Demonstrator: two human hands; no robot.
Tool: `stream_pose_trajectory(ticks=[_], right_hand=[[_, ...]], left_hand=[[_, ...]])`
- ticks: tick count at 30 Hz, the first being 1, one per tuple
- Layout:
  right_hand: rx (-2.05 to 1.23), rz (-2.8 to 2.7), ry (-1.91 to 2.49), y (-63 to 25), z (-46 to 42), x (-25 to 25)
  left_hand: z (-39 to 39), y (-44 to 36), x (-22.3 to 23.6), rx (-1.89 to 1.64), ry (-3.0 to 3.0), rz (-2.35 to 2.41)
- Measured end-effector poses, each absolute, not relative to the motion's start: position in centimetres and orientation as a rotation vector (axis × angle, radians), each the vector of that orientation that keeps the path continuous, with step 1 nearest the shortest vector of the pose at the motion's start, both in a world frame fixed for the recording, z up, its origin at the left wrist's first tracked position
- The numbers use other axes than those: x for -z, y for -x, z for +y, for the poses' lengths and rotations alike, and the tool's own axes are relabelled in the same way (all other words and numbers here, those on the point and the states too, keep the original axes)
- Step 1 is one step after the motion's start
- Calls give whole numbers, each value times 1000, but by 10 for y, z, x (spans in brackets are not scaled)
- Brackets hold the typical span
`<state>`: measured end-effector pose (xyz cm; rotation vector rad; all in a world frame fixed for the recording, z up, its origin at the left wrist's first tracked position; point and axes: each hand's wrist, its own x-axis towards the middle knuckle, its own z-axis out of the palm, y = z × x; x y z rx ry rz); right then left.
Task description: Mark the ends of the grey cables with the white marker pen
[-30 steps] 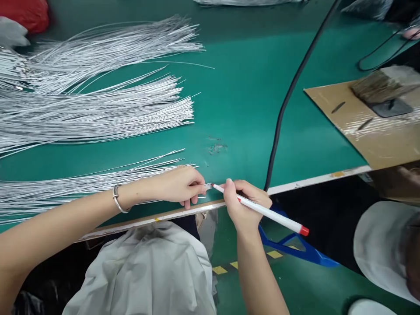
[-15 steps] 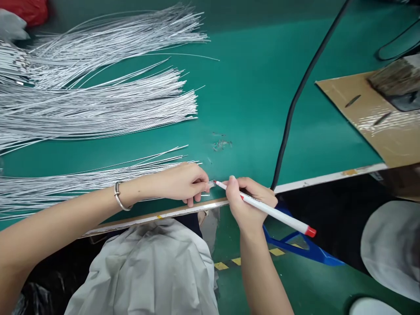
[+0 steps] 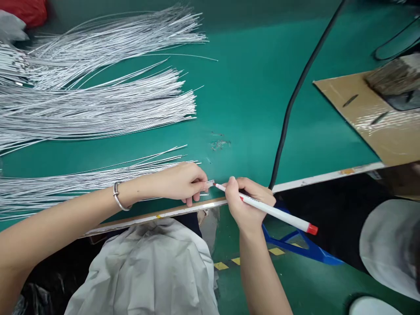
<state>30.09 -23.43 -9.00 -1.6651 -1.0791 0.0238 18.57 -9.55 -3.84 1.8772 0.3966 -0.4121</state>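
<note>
Near the table's front edge, my left hand (image 3: 190, 183) is closed in a pinch round the ends of several thin wires (image 3: 210, 183); their tips poke out past the fingers. My right hand (image 3: 247, 199) grips a white marker pen (image 3: 278, 213) with a red end cap. The pen's red tip is right at the wire tips; whether it touches them I cannot tell. Under and beside my left forearm lies a loose spread of grey-white wires (image 3: 98, 181). Farther back rest a thick wire bundle (image 3: 131, 103) and another bundle (image 3: 124, 39).
A black cable (image 3: 288, 109) crosses the green table (image 3: 249, 87). On the right lies a cardboard sheet (image 3: 354, 96) with a brown bundle (image 3: 392, 76) on it. A person in a white cap (image 3: 387, 245) is at lower right. A red bag (image 3: 29, 11) sits far left.
The view shifted slightly, so the table contents appear moved a little. Both hands keep their grips, and the pen tip has made only small movements at the wire ends.
</note>
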Motion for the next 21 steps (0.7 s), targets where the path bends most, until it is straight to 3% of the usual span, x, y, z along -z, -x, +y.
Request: stream_pose_trajectory(ticks=[21], right_hand=[[-180,-1002,1477,-304,-236,95]], left_hand=[[-95,-184,40,423,-1847,407]])
